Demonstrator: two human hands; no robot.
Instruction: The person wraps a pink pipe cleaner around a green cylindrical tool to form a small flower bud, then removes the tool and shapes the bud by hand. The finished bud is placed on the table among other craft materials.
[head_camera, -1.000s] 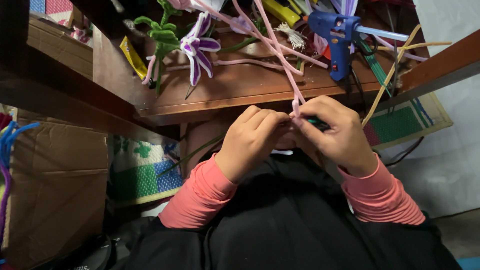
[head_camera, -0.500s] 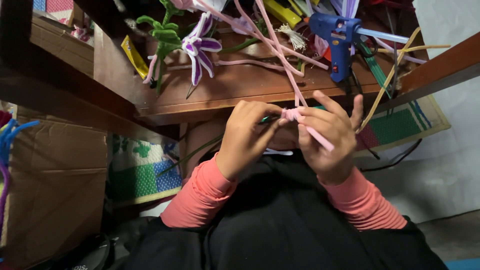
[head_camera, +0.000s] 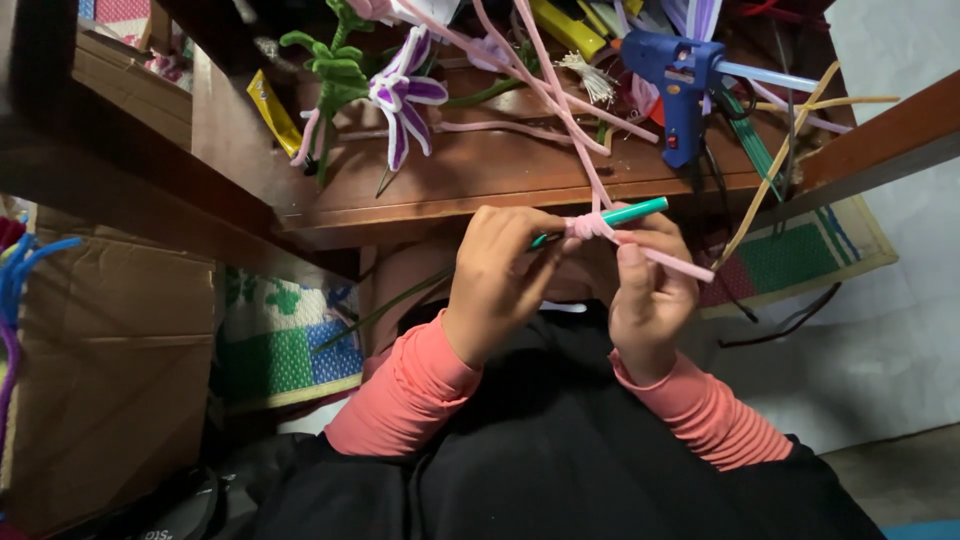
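Counter (head_camera: 480, 190): wooden, cluttered, its near edge just above my hands. On it, largest to smallest: a blue glue gun (head_camera: 678, 85) standing toward the far right, a green fuzzy stem piece (head_camera: 335, 65) toward the far left, a purple-and-white wire flower (head_camera: 405, 95) beside it, loose pink stems lying across the middle, and a small bundle of pale stamens (head_camera: 585, 75).

Work piece sits below the near edge, held in the air over my lap. Left hand (head_camera: 500, 275) is closed around the green stick (head_camera: 620, 213), fingers curled over its lower end. Right hand (head_camera: 650, 290) pinches the pink pipe cleaner (head_camera: 585, 228) just where it wraps the stick in a small knot. One tail of the pipe cleaner runs up onto the counter, the other juts out to the right past my thumb.

Judgement for this wrap: keep the stick steady in the left hand and let only the right do the winding. Pull each turn snug against the last so the coil does not slip toward the stick's tip. Watch the long tail, since it could drag the loose stems on the counter.
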